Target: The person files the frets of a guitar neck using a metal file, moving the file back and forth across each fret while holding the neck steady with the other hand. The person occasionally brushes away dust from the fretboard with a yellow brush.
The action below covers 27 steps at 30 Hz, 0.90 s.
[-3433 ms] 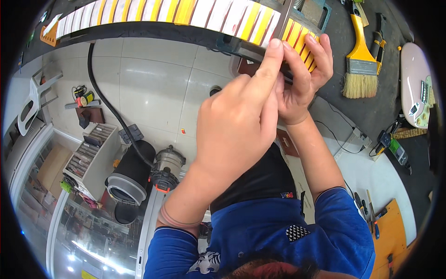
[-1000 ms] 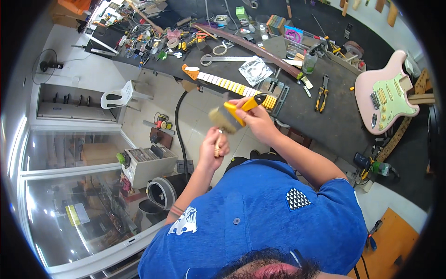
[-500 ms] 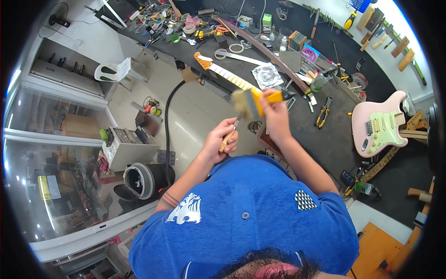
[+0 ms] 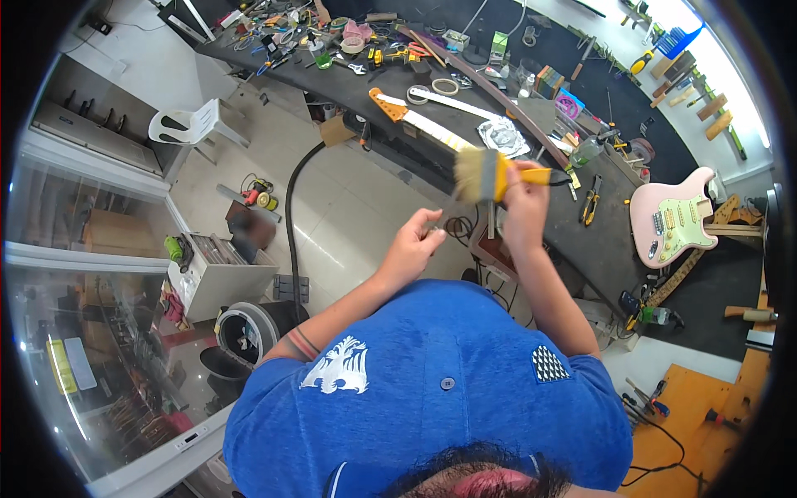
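My right hand (image 4: 525,207) is wrapped round the yellow handle of a wide flat paintbrush (image 4: 487,176), its pale bristles turned to the left. Below and left of the bristles, my left hand (image 4: 413,246) closes on a slim tool with a thin metal shaft (image 4: 449,214). The tool's wooden handle is hidden in my fingers now, and its tip blurs beside the bristles. Just beyond the brush, a guitar neck (image 4: 427,126) with an orange headstock lies along the bench edge, its near end hidden behind the brush.
On the dark bench (image 4: 573,241) lie pliers (image 4: 591,200), a crumpled silvery sheet (image 4: 504,137), tape rings (image 4: 445,86) and a long brown strip (image 4: 498,93). A pink guitar body (image 4: 671,219) rests at the right. Behind the bench edge a black hose (image 4: 290,207) runs over the floor.
The brush and my right hand have shifted right in view, and the bristles now show more sharply. My left hand has turned, covering the tool's wooden handle. The whole view has also shifted.
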Available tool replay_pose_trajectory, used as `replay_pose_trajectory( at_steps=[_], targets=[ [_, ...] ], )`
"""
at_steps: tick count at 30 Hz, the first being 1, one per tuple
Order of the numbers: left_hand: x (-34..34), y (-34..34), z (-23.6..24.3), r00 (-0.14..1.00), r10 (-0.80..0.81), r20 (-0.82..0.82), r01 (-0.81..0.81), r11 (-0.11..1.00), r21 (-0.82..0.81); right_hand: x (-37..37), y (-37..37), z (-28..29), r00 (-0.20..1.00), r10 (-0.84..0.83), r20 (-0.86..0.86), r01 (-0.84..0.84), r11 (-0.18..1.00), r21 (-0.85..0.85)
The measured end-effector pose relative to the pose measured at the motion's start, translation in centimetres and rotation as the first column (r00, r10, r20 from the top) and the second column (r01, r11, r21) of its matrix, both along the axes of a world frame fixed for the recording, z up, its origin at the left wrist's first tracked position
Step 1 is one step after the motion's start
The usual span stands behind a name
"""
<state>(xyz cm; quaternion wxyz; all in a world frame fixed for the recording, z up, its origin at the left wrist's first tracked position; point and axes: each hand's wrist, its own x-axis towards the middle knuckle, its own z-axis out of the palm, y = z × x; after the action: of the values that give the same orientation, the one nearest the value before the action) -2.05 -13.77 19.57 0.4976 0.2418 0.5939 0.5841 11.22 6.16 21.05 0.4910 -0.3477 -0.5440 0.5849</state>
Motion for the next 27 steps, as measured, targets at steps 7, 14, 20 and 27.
replay_pose_trajectory(
  at_steps=[7, 14, 20, 27],
  targets=[
    [-4.6, -3.4, -0.8, 0.673, -0.017, -0.739, 0.037, 0.999, 0.011, -0.1, -5.7, 1.8, 0.985, -0.14, -0.104, 0.115, 0.97, -0.215],
    [-5.1, -2.7, 0.8, 0.187, -0.077, -0.979, 0.308, 0.951, -0.016, 1.4, -6.2, -0.4, 0.945, -0.284, -0.159, 0.224, 0.922, -0.317],
    [-4.1, 0.1, -0.9, 0.081, -0.048, -0.996, 0.31, 0.95, -0.021, 3.1, -9.3, 0.6, 0.955, -0.19, -0.229, 0.067, 0.887, -0.457],
    [-2.3, 1.9, -1.0, 0.434, -0.044, -0.9, 0.373, 0.918, 0.136, 11.9, -0.8, 0.3, 0.901, -0.416, 0.12, 0.419, 0.908, -0.002]
  ],
)
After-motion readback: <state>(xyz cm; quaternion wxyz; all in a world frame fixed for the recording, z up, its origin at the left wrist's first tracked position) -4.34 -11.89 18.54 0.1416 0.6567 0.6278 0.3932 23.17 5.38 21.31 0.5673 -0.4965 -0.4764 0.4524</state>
